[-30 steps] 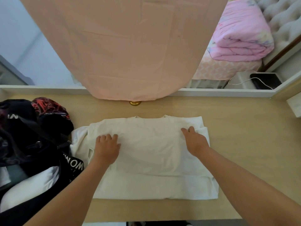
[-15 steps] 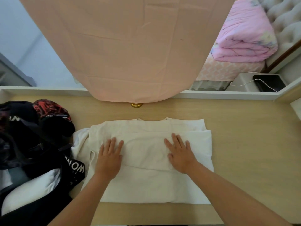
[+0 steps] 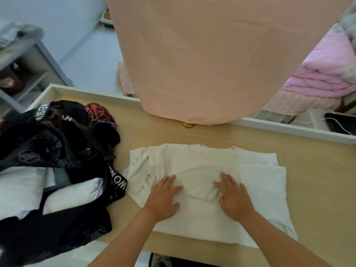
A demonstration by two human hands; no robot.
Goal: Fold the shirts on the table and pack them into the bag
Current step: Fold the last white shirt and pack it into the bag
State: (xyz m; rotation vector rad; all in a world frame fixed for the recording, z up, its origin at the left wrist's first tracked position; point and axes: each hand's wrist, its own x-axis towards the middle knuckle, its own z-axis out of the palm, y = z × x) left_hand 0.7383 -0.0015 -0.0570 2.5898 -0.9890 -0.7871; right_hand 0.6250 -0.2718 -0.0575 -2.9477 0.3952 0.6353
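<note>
A cream-white fabric shirt (image 3: 202, 166), partly folded, lies flat in the middle of the pale wooden surface (image 3: 317, 180). Its neckline points toward the far edge and one sleeve is bunched at its left side. The left hand (image 3: 163, 199) lies palm down on the shirt's left half, and the right hand (image 3: 234, 199) lies palm down on its right half. The fingers (image 3: 229, 180) of both are straight and slightly spread, flat against the cloth and gripping nothing.

Just left of the shirt sits an open black fabric bag with white-lettered straps (image 3: 57, 147). Folded white cloth (image 3: 73, 193) shows inside it, and one strap lies just beside the bunched sleeve.

A large pale pink hanging sheet (image 3: 192, 64) drops to the far edge of the surface, with a small brass knob (image 3: 187, 124) under its hem. Beyond, at the right, a folded pink quilt (image 3: 327, 74) lies on a bed.
</note>
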